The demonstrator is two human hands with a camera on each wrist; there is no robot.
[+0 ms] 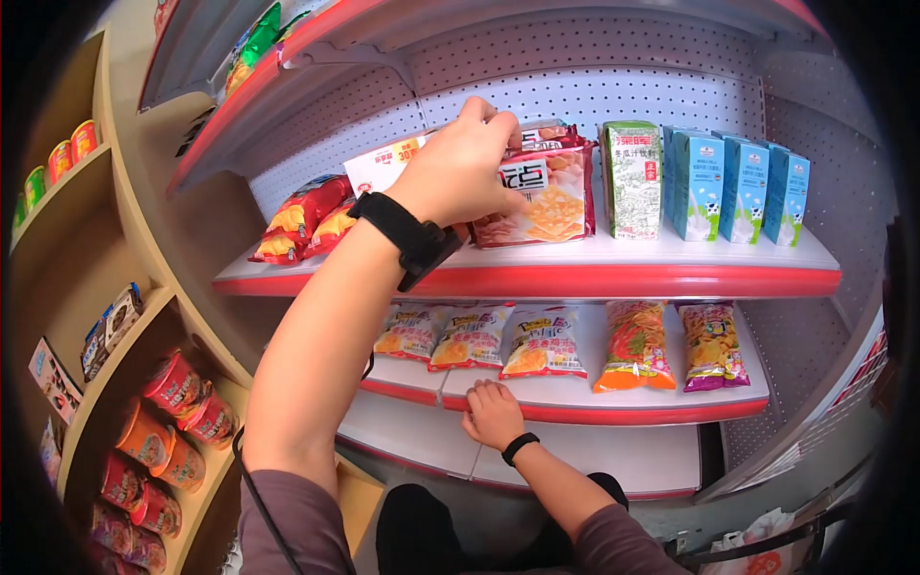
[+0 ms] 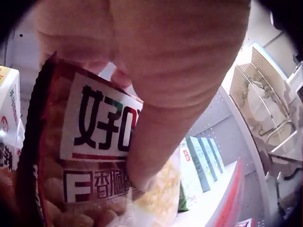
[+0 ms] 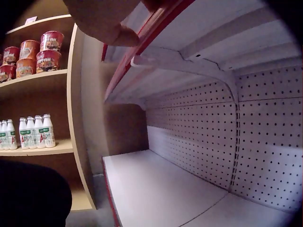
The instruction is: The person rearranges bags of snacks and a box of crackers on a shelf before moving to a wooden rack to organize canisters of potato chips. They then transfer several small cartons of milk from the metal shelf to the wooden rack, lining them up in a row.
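Observation:
My left hand [image 1: 460, 168] is at the upper shelf [image 1: 661, 257], holding a red snack bag [image 1: 561, 206]. In the left wrist view, the thumb presses the bag's printed front [image 2: 90, 156] and fingertips show behind its top edge. Another red pack [image 1: 546, 136] shows just behind it. A white box [image 1: 383, 161] stands left of the hand, partly covered by it. My right hand [image 1: 496, 417] rests on the red front edge of the lower shelf, fingers laid over it, below puffed snack bags [image 1: 543, 343]. The right wrist view catches this hand [image 3: 102, 21] at that edge from beneath.
Right of the held bag stand a green-and-white drink carton [image 1: 632, 182] and blue milk cartons [image 1: 698, 187]. Red-and-yellow bags [image 1: 297, 220] lie at the left end. A wooden shelf with cup noodles [image 1: 144, 436] curves along the left. A perforated panel [image 3: 194, 113] backs the bottom shelf.

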